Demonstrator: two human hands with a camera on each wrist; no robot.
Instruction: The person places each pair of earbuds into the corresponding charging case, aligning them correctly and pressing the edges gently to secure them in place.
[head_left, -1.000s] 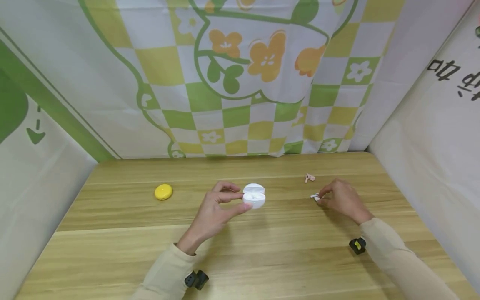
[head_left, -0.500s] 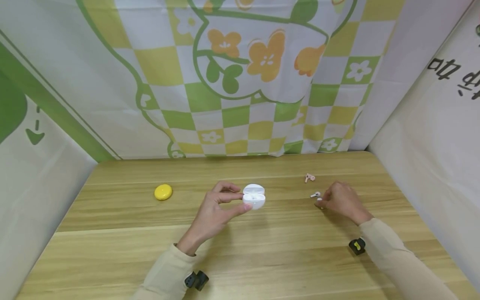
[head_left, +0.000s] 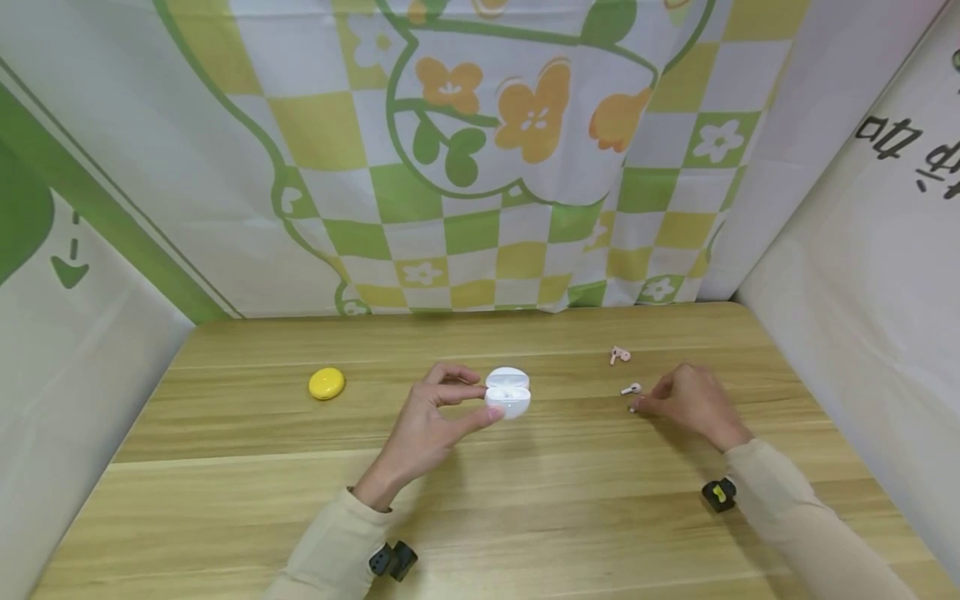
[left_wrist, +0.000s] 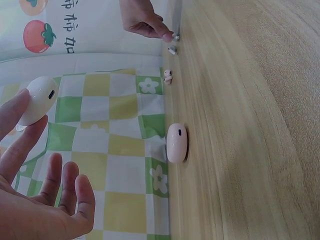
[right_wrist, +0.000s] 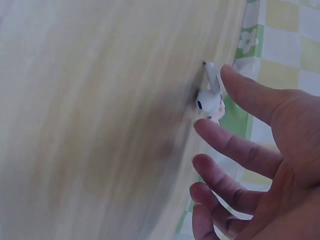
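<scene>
Left hand [head_left: 422,423] clamped on a white case [head_left: 510,405], right hand [head_left: 690,406] down at the nearer white earbud [head_left: 632,409].

The left thumb and fingers pinch the case by its lower body, lid raised, above the counter [head_left: 480,533]; on the right, thumb and forefinger look apart in the wrist view, and whether they grip the earbud I cannot tell. The farther white earbud [head_left: 634,388] lies just beside it, pink earbuds [head_left: 625,357] behind, a yellow case [head_left: 327,384] well apart to the left. The nearer earbud is probably light, stiff and slick, best taken by its stem; the smooth, rounded case likely slips under a loose pinch, so hold its lower sides, clear of the lid.
</scene>
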